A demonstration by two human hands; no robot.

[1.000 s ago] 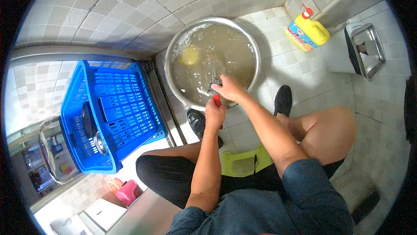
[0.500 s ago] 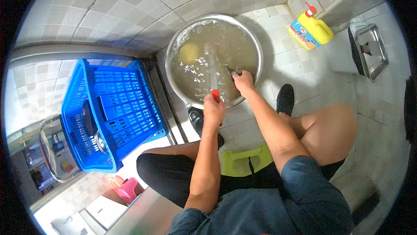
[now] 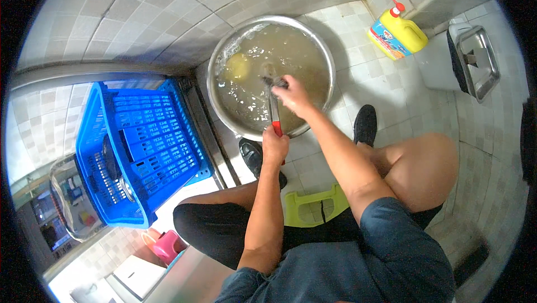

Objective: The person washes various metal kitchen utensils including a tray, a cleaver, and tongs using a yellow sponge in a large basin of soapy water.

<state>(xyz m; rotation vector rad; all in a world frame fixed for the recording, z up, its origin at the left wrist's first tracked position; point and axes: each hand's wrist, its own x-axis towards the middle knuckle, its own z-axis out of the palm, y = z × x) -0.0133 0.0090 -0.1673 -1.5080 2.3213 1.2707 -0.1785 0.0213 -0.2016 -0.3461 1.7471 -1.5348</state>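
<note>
A large round steel basin [image 3: 214, 101] full of murky, sudsy water stands on the floor before me. My left hand [image 3: 275, 146] is closed round the red handle of a long metal utensil [image 3: 274, 107]. The utensil's shaft reaches over the basin, its far end dipping in the water, so I cannot tell its head's kind. My right hand [image 3: 293, 97] grips a dark scouring pad [image 3: 278, 82], likely steel wool, pressed against the shaft near the waterline. To the left in the water shows a round yellowish thing [image 3: 239, 67], blurred by the surface.
On the left, a blue plastic basket [image 3: 162, 129] holds some metal ware. A yellow pump bottle [image 3: 398, 33] stands at the back right, by a bin-like container with a steel tray [image 3: 482, 65]. Below me is a green stool [image 3: 313, 208]; a pink jug [image 3: 168, 246] sits lower left.
My right hand has moved left with the scouring pad, from the open water onto the utensil's shaft. My left hand keeps its hold on the red handle.
</note>
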